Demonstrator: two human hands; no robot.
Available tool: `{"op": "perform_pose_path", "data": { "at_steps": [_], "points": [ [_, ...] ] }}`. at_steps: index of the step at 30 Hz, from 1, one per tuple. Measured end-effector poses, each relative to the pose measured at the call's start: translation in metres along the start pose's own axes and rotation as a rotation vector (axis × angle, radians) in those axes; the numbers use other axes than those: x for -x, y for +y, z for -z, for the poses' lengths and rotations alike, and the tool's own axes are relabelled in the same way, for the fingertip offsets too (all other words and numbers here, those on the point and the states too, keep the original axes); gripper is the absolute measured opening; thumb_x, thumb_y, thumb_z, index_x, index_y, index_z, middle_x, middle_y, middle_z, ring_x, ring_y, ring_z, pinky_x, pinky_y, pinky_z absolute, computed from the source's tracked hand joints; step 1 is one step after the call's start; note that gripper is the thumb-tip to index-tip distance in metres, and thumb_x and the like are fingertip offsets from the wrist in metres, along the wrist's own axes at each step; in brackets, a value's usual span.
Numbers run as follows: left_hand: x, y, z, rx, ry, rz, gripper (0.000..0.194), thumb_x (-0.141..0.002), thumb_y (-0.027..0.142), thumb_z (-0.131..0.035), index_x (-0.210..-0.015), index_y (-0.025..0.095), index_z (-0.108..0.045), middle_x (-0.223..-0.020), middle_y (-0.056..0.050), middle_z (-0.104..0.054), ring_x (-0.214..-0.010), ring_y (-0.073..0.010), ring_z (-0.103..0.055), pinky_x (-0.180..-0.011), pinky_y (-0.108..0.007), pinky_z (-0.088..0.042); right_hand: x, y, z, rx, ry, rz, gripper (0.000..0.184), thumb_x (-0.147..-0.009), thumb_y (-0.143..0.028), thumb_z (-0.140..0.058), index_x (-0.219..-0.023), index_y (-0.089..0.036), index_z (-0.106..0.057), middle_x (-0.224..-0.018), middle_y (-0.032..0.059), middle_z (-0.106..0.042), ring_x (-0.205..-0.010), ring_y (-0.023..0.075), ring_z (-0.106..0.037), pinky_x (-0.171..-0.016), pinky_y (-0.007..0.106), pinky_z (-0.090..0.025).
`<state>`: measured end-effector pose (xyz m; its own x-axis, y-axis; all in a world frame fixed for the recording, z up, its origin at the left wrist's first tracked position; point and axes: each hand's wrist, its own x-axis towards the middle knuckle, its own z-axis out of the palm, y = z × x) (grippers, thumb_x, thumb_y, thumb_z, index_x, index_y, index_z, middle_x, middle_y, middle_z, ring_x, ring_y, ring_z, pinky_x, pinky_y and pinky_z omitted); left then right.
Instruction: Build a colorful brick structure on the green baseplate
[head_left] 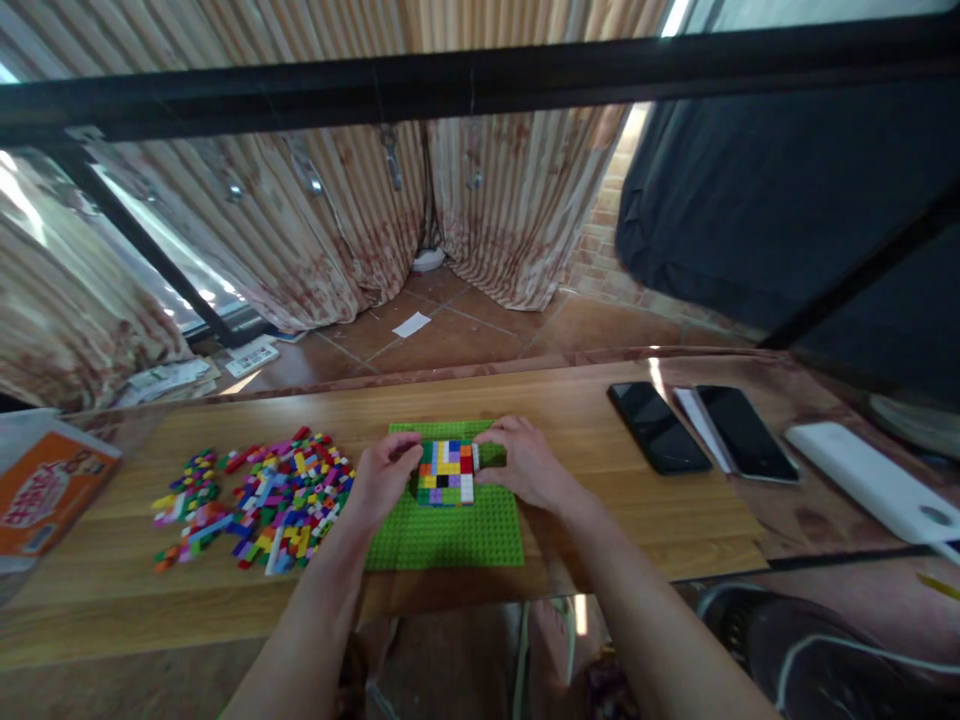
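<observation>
Two hands, left [386, 478] and right [525, 462], curl thumb and fingers against opposite edges of one multicoloured brick block [446, 472], on one green baseplate [446, 540]. Two phones [658, 427] lie rightward; one orange-and-white package [52, 485] bears white lettering, too blurred to read.

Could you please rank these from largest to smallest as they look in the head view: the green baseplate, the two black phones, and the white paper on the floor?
1. Green baseplate
2. Left black phone and right black phone: too alike to rank
3. White paper, on the floor
</observation>
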<state>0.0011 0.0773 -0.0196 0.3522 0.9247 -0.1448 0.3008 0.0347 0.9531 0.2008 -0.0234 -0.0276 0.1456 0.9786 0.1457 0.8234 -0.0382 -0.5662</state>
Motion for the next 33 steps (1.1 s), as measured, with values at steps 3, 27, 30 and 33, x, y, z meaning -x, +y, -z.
{"op": "perform_pose_path", "data": {
  "at_steps": [3, 27, 30, 33],
  "points": [
    [0.0, 0.001, 0.0, -0.001, -0.002, 0.013, 0.032, -0.065, 0.032, -0.066, -0.092, 0.013, -0.07, -0.076, -0.003, -0.069, -0.066, -0.0146, -0.059, -0.058, -0.024, -0.044, -0.001, 0.003, -0.002, -0.014, -0.017, 0.011, 0.041, -0.066, -0.037, -0.081, -0.104, -0.027, -0.07, -0.105, 0.0056, -0.06, -0.103, 0.024, -0.05, -0.087, 0.04, -0.039],
    [-0.007, -0.017, 0.0, -0.149, -0.035, -0.118, 0.027, -0.075, 0.03, -0.06, -0.091, 0.014, -0.074, -0.085, -0.005, -0.074, -0.075, -0.0175, -0.065, -0.066, -0.025, -0.049, -0.009, 0.018, -0.011, -0.118, -0.048, 0.08, 0.042, -0.059, -0.043, -0.085, -0.095, -0.027, -0.072, -0.105, 0.0051, -0.06, -0.098, 0.0227, -0.053, -0.084, 0.038, -0.04],
    [-0.007, -0.016, 0.0, -0.159, -0.03, -0.13, 0.025, -0.076, 0.028, -0.059, -0.091, 0.014, -0.074, -0.086, -0.005, -0.074, -0.077, -0.0176, -0.066, -0.067, -0.025, -0.05, -0.009, 0.017, -0.011, -0.09, -0.058, 0.085, 0.042, -0.06, -0.043, -0.084, -0.096, -0.027, -0.071, -0.106, 0.005, -0.06, -0.099, 0.0231, -0.053, -0.086, 0.039, -0.039],
    [-0.006, -0.015, 0.0, -0.19, -0.028, -0.135, 0.024, -0.077, 0.027, -0.058, -0.089, 0.015, -0.074, -0.085, -0.005, -0.074, -0.076, -0.0173, -0.066, -0.067, -0.025, -0.05, -0.007, 0.015, -0.012, -0.052, -0.062, 0.089, 0.046, -0.061, -0.047, -0.083, -0.1, -0.027, -0.07, -0.107, 0.0057, -0.061, -0.101, 0.0245, -0.053, -0.088, 0.042, -0.039]
  ]
}}
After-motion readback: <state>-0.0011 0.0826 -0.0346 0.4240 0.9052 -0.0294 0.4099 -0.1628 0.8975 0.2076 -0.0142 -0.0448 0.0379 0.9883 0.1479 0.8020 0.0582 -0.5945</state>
